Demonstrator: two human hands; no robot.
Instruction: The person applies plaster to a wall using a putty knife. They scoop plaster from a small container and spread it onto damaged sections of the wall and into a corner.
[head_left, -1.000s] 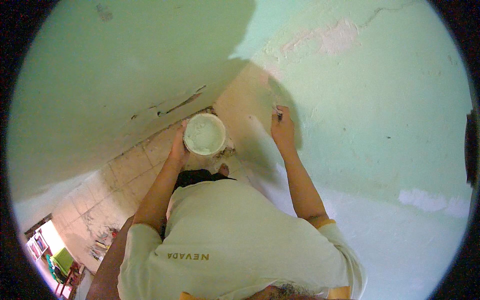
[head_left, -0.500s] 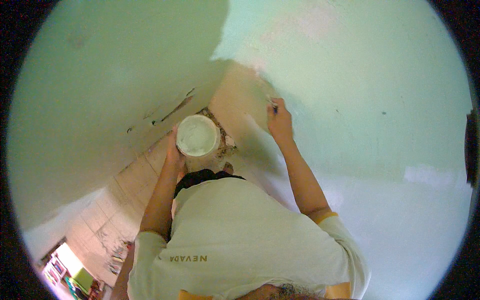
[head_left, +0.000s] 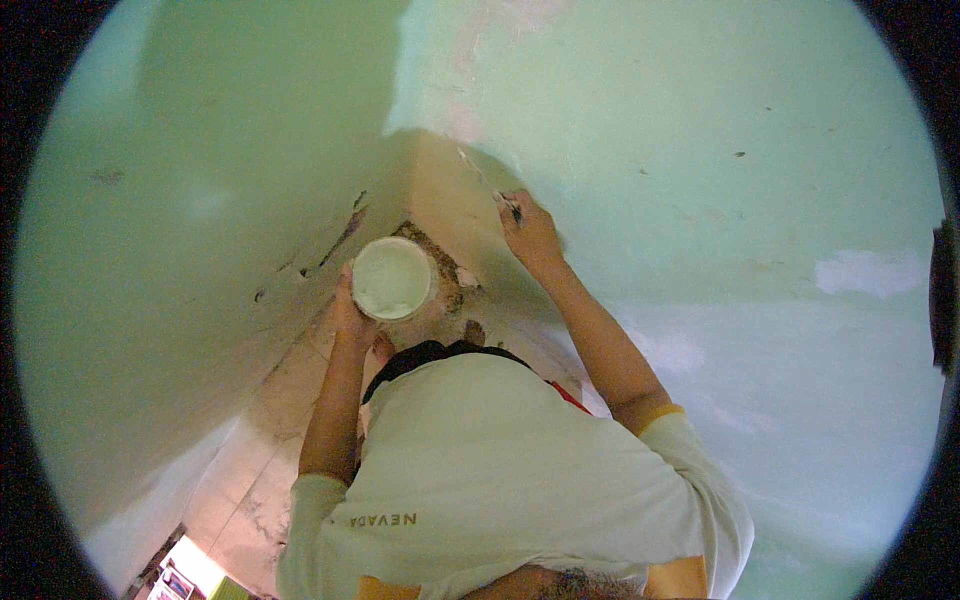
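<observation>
My left hand [head_left: 347, 308] is closed around the left side of a round pale tub [head_left: 433, 282], held upright in front of my waist. Whitish-green paste or paint [head_left: 390, 280] fills it, its surface nearly level. Up and to the right, my right hand [head_left: 530, 230] grips a small tool [head_left: 513, 210] with a dark handle. A thin pale end points from it toward the corner, close to the wall; its exact kind is too small to make out. The green right wall [head_left: 650, 220] has pale pinkish patches above that hand.
The left wall [head_left: 250, 150] meets the right one in a corner ahead of me. Dark cracks [head_left: 340, 235] run low on the left wall. Rubble [head_left: 440, 260] lies at the corner's foot. Tiled floor [head_left: 270, 430] stretches back left, toward a bright opening [head_left: 195, 565].
My right hand and its tool have shifted left, closer to the corner. The tub stays almost in place in my left hand. The whole view has turned slightly.
</observation>
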